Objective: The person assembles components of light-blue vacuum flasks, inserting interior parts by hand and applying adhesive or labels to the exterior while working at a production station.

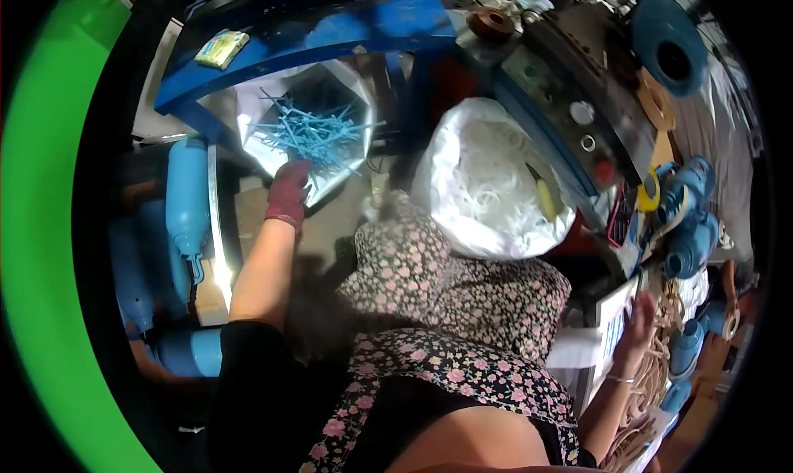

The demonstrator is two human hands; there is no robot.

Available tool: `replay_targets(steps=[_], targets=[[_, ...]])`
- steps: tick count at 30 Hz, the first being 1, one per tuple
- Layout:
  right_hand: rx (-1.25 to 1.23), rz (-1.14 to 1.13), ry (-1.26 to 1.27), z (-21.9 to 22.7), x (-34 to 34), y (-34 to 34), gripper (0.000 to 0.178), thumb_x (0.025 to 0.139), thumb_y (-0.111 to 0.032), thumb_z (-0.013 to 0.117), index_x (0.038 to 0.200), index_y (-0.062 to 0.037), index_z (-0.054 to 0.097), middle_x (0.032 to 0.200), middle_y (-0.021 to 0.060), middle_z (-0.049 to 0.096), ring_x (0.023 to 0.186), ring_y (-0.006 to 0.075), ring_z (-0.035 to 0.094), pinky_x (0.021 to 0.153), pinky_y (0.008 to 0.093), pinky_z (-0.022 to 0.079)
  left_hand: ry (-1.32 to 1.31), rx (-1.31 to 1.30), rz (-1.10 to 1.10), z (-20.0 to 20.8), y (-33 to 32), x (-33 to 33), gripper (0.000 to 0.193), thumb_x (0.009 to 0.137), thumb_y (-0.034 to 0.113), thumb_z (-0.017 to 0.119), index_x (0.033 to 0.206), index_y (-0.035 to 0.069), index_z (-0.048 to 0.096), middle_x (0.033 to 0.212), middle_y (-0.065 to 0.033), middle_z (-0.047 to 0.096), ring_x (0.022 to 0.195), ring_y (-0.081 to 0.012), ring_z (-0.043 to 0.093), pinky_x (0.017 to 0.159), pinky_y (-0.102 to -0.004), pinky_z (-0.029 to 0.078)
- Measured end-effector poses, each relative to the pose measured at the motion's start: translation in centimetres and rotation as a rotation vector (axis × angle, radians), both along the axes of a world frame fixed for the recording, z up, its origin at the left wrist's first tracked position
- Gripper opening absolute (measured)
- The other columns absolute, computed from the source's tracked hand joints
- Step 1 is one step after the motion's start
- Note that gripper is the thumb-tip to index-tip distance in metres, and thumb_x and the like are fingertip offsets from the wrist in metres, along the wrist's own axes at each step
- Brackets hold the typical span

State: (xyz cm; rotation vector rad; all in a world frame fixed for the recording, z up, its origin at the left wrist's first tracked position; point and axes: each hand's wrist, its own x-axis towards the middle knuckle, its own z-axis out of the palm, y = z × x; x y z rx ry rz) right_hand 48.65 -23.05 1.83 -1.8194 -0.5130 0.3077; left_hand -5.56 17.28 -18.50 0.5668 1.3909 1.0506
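My left hand (288, 194), in a maroon glove, is at the near rim of a white bag (248, 134). Its fingers look curled; what they grip, if anything, is hidden. Thin light-blue plastic sticks (310, 134) lie heaped in that bag. Off to the right, my bare right hand (636, 328) hovers by a white box edge (607, 312). A thin dark piece shows just beyond its blurred fingertips, and I cannot tell whether they hold it. Between my hands and farther off stands a second white bag (442, 184) with pale strips (496, 204) and a yellow-handled tool (545, 199).
A blue bench (380, 19) carries a small yellow packet (222, 48). Blue bottle-shaped parts (187, 192) stand at left; more blue parts (690, 242) lie at right beside coiled beige cord (648, 382). A machine panel with a red button (604, 171) borders the second bag. Another person's hand (730, 304) shows far right.
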Motion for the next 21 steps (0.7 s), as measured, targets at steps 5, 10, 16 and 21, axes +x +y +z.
replay_targets(steps=[5,10,16,21], targets=[[-0.189,0.175,0.245,2.3,-8.2,5.4,0.028,0.091,-0.011,0.061,0.117,-0.0013,0.058,0.109,0.0066,0.062,0.099,0.0165,0.059,0.088,0.029,0.047,0.277,0.082,-0.206,0.2,8.1,2.0,0.058,0.078,0.041,0.066,0.128,0.015,0.05,0.116,-0.0077,0.055,0.106,-0.0231,0.05,0.089,-0.0359,0.041],[-0.307,0.258,0.282,4.0,-11.0,10.9,0.02,0.09,-0.009,0.061,0.108,-0.0007,0.06,0.103,0.0062,0.064,0.095,0.0155,0.06,0.086,0.0289,0.048,0.925,0.212,-0.636,0.6,15.4,5.2,0.068,0.077,0.052,0.059,0.135,0.02,0.046,0.125,-0.012,0.053,0.115,-0.0287,0.049,0.097,-0.0395,0.038],[-0.376,0.474,0.289,3.7,-13.6,18.4,0.022,0.088,-0.007,0.061,0.109,-0.0002,0.06,0.102,0.0081,0.066,0.092,0.0162,0.062,0.086,0.0294,0.049,1.328,0.095,-1.093,3.4,19.4,4.6,0.079,0.076,0.065,0.051,0.143,0.025,0.041,0.137,-0.0172,0.05,0.126,-0.0353,0.047,0.106,-0.0438,0.034],[-0.57,0.904,0.365,0.7,-16.8,27.0,0.033,0.089,-0.01,0.064,0.118,0.0016,0.056,0.104,0.0094,0.065,0.092,0.0172,0.062,0.084,0.0308,0.05,1.271,0.245,-1.028,4.2,19.9,-0.1,0.083,0.075,0.065,0.056,0.142,0.018,0.041,0.136,-0.02,0.051,0.126,-0.0362,0.048,0.106,-0.0426,0.036]])
